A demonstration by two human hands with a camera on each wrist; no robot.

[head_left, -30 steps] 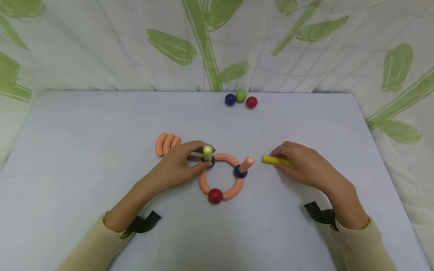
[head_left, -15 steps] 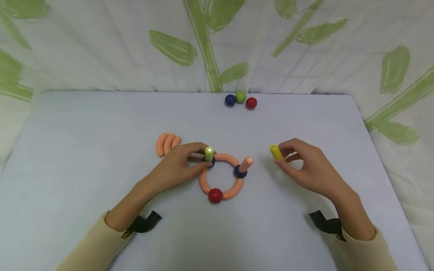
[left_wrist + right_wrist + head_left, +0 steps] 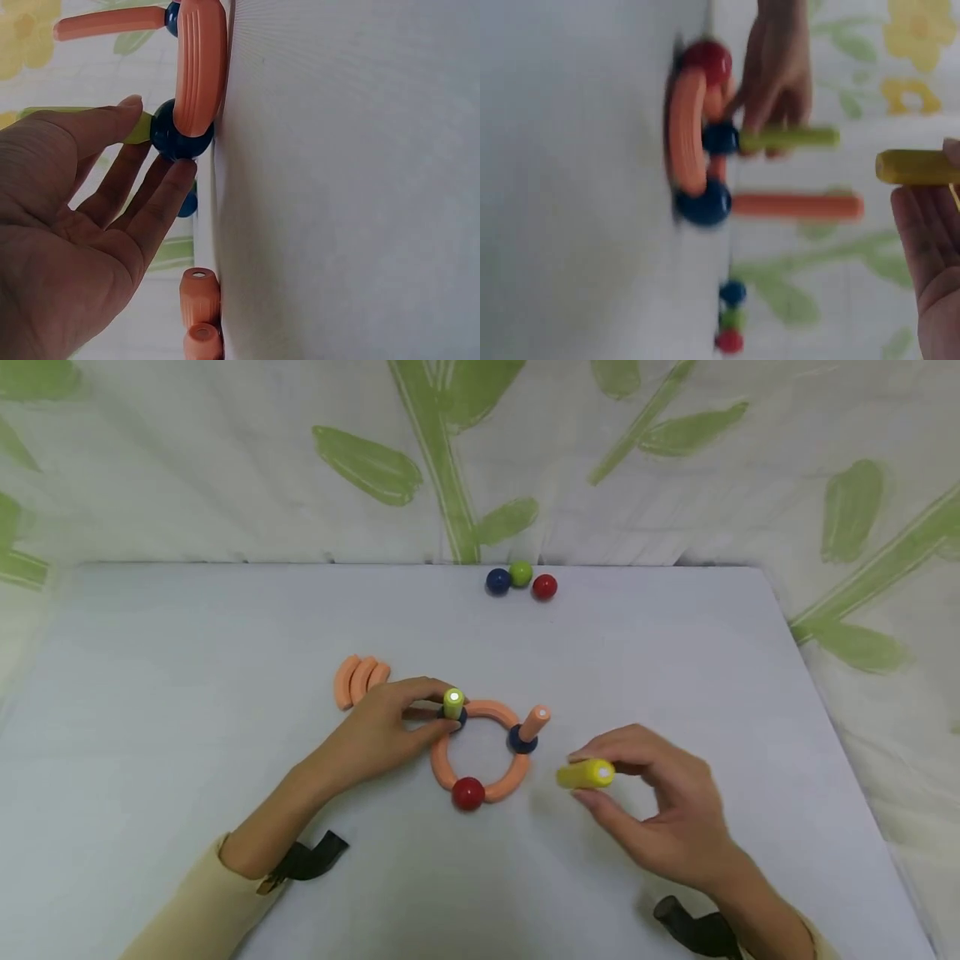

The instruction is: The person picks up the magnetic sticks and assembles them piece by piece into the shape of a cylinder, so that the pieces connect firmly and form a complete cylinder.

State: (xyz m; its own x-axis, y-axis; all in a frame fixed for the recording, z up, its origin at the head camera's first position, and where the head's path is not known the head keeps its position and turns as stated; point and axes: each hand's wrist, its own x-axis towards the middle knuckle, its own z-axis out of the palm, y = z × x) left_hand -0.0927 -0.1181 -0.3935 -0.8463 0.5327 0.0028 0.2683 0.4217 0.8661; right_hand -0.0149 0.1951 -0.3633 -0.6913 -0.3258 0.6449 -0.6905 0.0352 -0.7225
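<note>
A ring of curved orange pieces (image 3: 444,766) lies on the table, joined by a red ball (image 3: 468,794) and two dark blue balls. From the left blue ball (image 3: 178,133) stands a green rod (image 3: 453,703). My left hand (image 3: 382,727) holds this joint, thumb on the rod's base and fingertips at the ball. An orange rod (image 3: 535,723) rises, slightly tilted, from the right blue ball (image 3: 522,741). Right of the ring, my right hand (image 3: 667,814) pinches a yellow rod (image 3: 585,774) between thumb and fingers, raised off the table.
Several loose balls sit at the table's back edge: a blue one (image 3: 498,581), a green one (image 3: 521,573) and a red one (image 3: 544,587). Curved orange pieces (image 3: 352,681) lie side by side behind my left hand. A leaf-patterned cloth (image 3: 262,485) hangs behind the table (image 3: 187,635).
My right hand has lifted the yellow rod from the table, turned it, and brought it nearer to me and toward the ring. My left hand has stayed at the green rod's joint.
</note>
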